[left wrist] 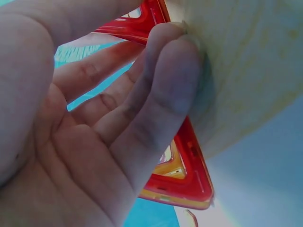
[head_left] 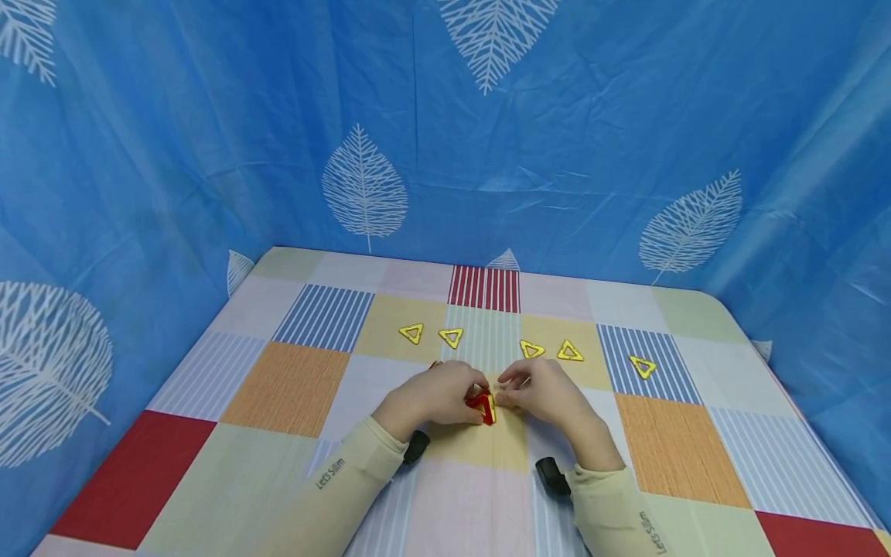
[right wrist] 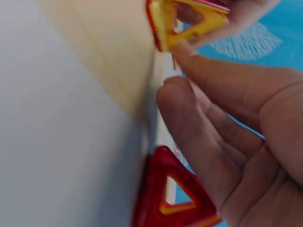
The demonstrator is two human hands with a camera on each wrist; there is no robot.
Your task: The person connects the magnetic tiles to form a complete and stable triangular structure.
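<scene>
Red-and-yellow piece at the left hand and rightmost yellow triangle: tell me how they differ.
The red-and-yellow piece shows two colors; the rightmost yellow triangle shows only yellow. The left hand grips the red-and-yellow piece, while the rightmost yellow triangle lies untouched on a blue-striped patch. Both have open centers.

Left sleeve reads "Let's", the rest blurred; right sleeve likewise.

The left hand pinches beside the loosely bent right hand.
</scene>
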